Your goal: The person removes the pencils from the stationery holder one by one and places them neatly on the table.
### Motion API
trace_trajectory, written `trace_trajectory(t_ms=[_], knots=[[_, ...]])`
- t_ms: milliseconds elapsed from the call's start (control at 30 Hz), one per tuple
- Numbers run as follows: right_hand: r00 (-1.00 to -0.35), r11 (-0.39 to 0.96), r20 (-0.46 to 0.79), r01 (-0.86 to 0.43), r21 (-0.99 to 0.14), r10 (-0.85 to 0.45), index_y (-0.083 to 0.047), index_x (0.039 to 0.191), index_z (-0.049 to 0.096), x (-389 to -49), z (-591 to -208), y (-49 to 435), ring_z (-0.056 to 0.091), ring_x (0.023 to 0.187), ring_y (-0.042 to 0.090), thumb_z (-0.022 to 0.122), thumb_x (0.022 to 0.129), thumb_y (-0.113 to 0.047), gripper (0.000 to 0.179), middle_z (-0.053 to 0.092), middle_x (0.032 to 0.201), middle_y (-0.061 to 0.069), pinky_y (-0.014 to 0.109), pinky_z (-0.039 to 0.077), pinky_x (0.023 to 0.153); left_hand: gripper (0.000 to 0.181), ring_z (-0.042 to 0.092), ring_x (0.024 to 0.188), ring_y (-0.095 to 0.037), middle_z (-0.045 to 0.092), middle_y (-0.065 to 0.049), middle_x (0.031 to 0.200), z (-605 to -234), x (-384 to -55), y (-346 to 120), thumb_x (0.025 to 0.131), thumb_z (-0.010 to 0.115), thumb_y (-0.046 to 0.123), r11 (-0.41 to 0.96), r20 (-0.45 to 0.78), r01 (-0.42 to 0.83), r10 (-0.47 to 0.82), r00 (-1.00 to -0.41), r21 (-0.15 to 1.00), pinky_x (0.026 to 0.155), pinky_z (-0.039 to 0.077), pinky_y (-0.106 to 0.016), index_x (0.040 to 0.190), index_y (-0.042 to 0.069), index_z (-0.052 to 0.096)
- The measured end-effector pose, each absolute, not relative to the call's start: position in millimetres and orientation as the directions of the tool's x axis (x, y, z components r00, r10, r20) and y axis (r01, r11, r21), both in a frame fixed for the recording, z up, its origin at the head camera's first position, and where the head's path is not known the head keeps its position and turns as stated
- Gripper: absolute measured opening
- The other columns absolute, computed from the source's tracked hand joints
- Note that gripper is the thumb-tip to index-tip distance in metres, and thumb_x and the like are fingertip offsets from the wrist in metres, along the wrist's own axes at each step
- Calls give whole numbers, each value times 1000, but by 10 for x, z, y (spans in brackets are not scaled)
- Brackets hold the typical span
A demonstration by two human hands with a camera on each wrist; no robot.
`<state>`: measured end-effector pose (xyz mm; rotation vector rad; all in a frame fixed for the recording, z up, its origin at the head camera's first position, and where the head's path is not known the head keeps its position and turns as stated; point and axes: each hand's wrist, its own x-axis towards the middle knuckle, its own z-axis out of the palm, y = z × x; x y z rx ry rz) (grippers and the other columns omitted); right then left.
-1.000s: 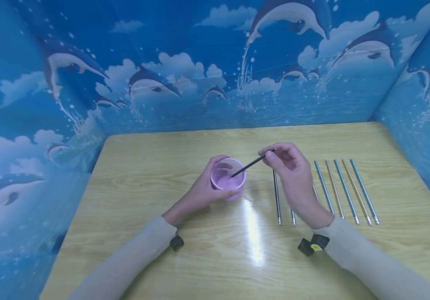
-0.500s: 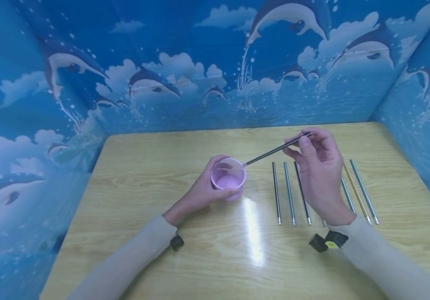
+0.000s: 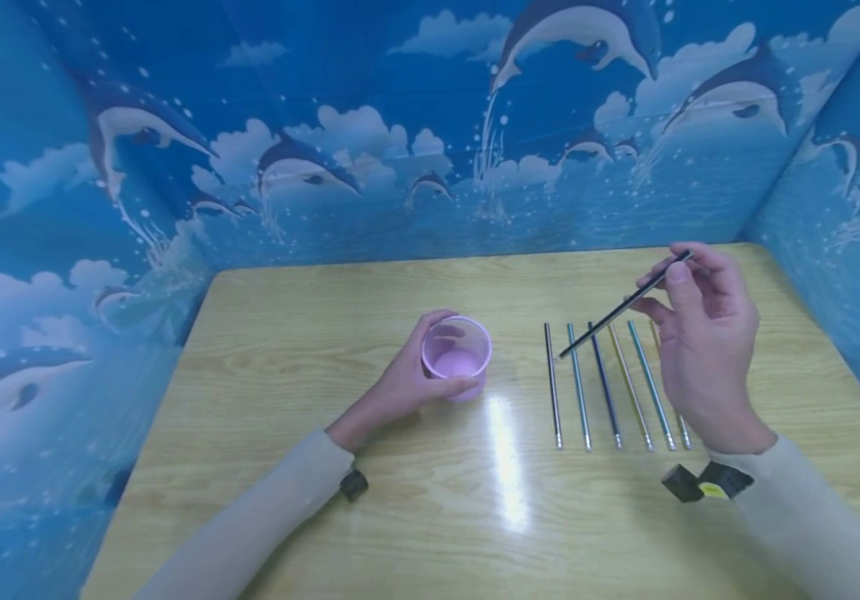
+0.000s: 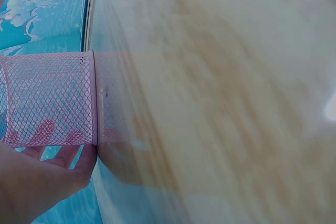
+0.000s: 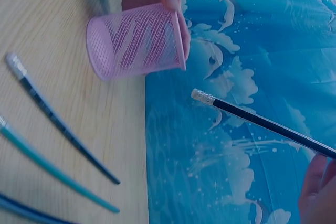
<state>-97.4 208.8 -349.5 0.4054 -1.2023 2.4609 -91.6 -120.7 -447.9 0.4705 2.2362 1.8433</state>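
My left hand [image 3: 409, 377] grips a pink mesh pencil cup [image 3: 457, 363], its fingers and thumb wrapped around the side. The cup stands upright on the table, and its inside shows no pencils. Above the table to the right, my right hand [image 3: 711, 350] pinches a black pencil [image 3: 621, 308] near one end. The eraser end slants down to the left, overlapping a row of pencils in the head view. In the right wrist view, the held pencil's white eraser [image 5: 199, 96] points towards the cup [image 5: 137, 41].
Several pencils lie side by side on the wooden table [image 3: 310, 333], among them a black pencil [image 3: 553, 392], a teal pencil [image 3: 651, 383] and a gold pencil [image 3: 631, 387]. My right hand and forearm hide the row's right part. Dolphin-print cloth [image 3: 370, 150] walls the table's back and sides.
The right hand has moved right, away from the cup, with the black pencil. The pencil's lower end has left the cup and is now over the row. The left hand stays put.
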Motion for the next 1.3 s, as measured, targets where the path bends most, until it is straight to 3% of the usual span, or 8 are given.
trace_trajectory(t_ms=[300, 567, 1067, 1200, 1300], knots=[[-920, -462, 346, -391, -796, 181, 21, 136, 58, -1004, -3571, 2407, 67, 92, 27, 62, 106, 9, 33, 65, 103, 21, 29, 66, 70, 98, 56, 138, -36, 56, -8, 150, -4470, -939, -1195, 84, 95, 11, 168, 35, 103, 368, -929, 980, 106, 58, -51, 163, 26, 40], [-979, -218, 201, -204, -954, 35, 9, 138, 66, -1039, -3639, 2751, 71, 97, 15, 69, 106, 1, 33, 73, 109, 10, 22, 64, 71, 97, 57, 137, -35, 56, -9, 150, -4483, -959, -1188, 85, 95, 11, 164, 52, 120, 372, -927, 979, 107, 57, -51, 164, 22, 39], [-999, -81, 45, -46, -996, 16, -3, 133, 74, -1173, -3758, 3344, 71, 95, 9, 74, 104, -4, 29, 78, 108, 0, 20, 61, 67, 98, 57, 137, -34, 57, -8, 150, -4490, -971, -1189, 85, 96, 13, 162, 67, 139, 385, -920, 977, 106, 58, -51, 164, 17, 39], [-999, 14, -18, 18, -1000, 26, -10, 131, 76, -1213, -3818, 3489, 69, 95, 6, 75, 104, -8, 27, 78, 107, -6, 20, 60, 66, 99, 58, 136, -33, 57, -7, 149, -4486, -931, -1215, 84, 96, 14, 190, 46, 125, 373, -927, 974, 106, 57, -50, 164, 19, 39], [-998, 172, -39, 48, -984, 57, -19, 130, 78, -1265, -3894, 3651, 67, 95, 1, 75, 105, -14, 25, 77, 105, -16, 18, 60, 65, 99, 58, 136, -34, 56, -8, 150, -4493, -930, -1214, 84, 97, 15, 191, 42, 122, 376, -925, 974, 106, 58, -50, 164, 19, 39]])
